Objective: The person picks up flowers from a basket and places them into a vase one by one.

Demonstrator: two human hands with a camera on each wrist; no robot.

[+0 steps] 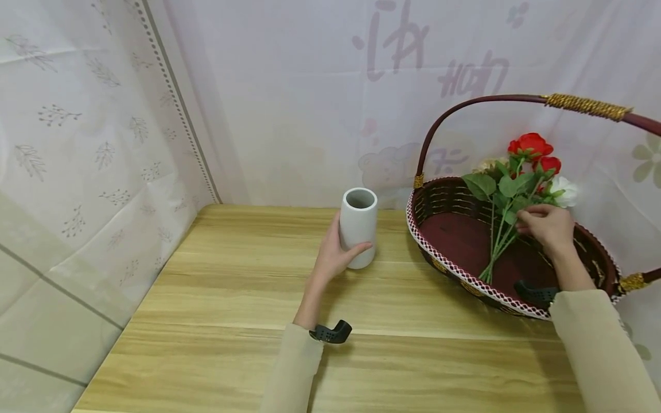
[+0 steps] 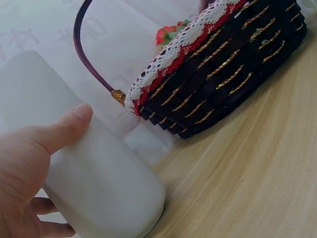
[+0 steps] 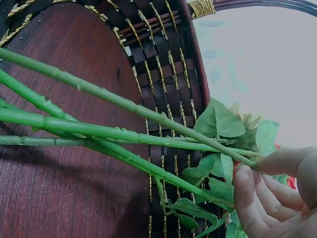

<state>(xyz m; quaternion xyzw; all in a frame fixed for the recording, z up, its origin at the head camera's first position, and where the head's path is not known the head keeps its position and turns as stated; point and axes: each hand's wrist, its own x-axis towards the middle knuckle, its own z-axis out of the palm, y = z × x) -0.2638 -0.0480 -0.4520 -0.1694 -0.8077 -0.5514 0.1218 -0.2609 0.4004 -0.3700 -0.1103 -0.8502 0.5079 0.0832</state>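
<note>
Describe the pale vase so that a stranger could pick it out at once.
On the wooden table, find the large dark basket at the right of the head view. Just left of it, near the table's back edge, the left hand holds an upright, open-topped vase. Its plain, smooth, whitish side sets it apart from the dark woven basket.

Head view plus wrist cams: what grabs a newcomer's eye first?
Probably the red blooms at the far side of the dark, lace-trimmed basket on the right, under its arched handle. Just in front of them, the right hand pinches a green stem. Next, the upright white vase near mid-frame on the wooden table, gripped by the left hand.
</note>
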